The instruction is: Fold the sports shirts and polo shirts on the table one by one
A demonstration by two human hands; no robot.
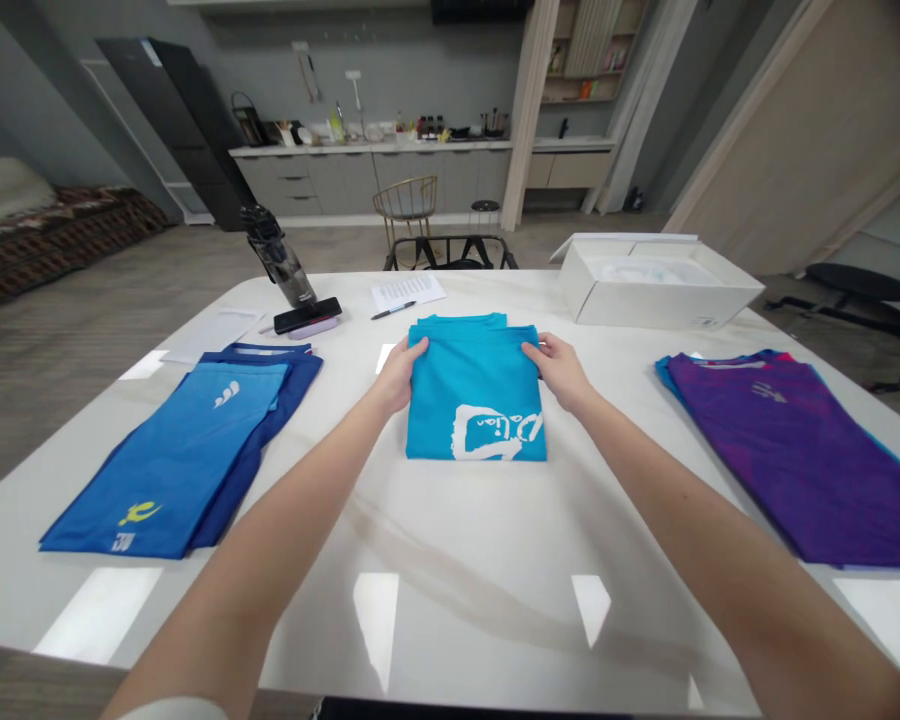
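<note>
Left on the white table [487, 560] lie folded blue garments [176, 440]. At the table's middle, the left hand [397, 376] clamps the left edge of a folded turquoise garment [471, 375] (white lettering [487, 452] near the bottom), the right hand [562, 370] its right edge; purple clothing [802, 460] lies at the table's right

Turquoise garment [469, 385], white print [460, 440]; purple shirt [817, 460].

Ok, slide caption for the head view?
Left hand and right hand grip a folded turquoise garment at a white table.
</note>
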